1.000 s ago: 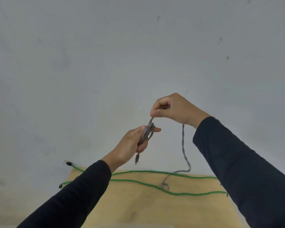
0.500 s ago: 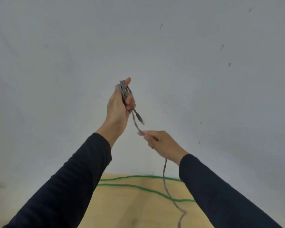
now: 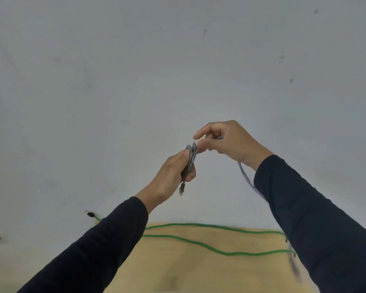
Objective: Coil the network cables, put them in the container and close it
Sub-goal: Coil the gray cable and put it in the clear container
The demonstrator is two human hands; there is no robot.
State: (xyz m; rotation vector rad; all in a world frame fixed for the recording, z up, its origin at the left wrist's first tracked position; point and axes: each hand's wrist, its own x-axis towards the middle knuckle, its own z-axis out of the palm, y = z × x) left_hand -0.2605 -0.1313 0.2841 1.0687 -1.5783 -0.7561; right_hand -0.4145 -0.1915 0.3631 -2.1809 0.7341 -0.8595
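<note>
A grey network cable (image 3: pixel 190 160) is gathered into several loops in my left hand (image 3: pixel 173 176), which is closed around the bundle; one plug dangles below the fist. My right hand (image 3: pixel 226 142) pinches the same cable just above and right of the loops, touching the bundle's top. The free length drops from under my right wrist, goes behind the right sleeve and reappears blurred near the table's right edge. A green network cable (image 3: pixel 199 243) lies in two long strands across the wooden table (image 3: pixel 188 269), its black plug hanging off the left side. No container is in view.
A plain grey-white wall (image 3: pixel 135 81) with a few small marks fills most of the view behind the table. Both of my dark sleeves reach in from the lower corners.
My left hand has come down from its raised position. My right hand has risen from below to meet the top of the bundle, bringing another length of grey cable up.
</note>
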